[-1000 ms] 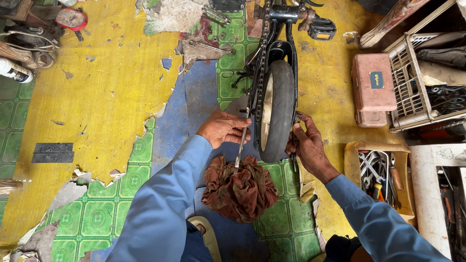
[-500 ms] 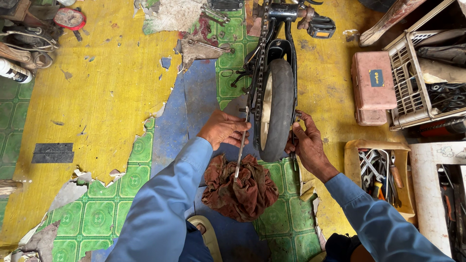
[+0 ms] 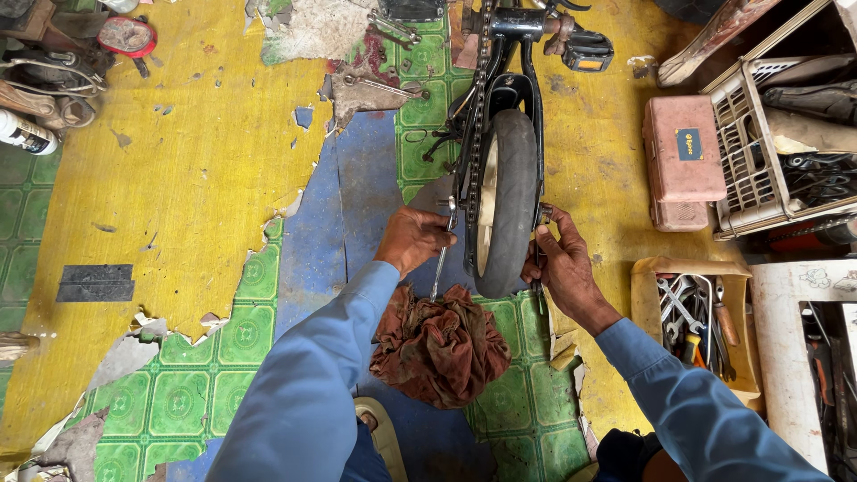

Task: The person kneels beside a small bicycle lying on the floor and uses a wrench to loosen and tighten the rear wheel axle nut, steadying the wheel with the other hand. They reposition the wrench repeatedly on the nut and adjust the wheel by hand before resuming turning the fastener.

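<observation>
A small bicycle wheel with a black tyre stands upright in its black frame on the floor. My left hand grips a metal wrench at the left end of the wheel's axle. My right hand holds a second tool against the right end of the axle. A crumpled dark red rag lies on the floor just below the wheel, between my forearms. Both arms wear blue sleeves.
A pink toolbox sits to the right, beside a white plastic crate. A cardboard tray of wrenches lies by my right arm. Sandals and a can are at the far left. A pedal sticks out above.
My left hand has turned the wrench slightly, so its handle now points more steeply down. The right hand stays at the axle.
</observation>
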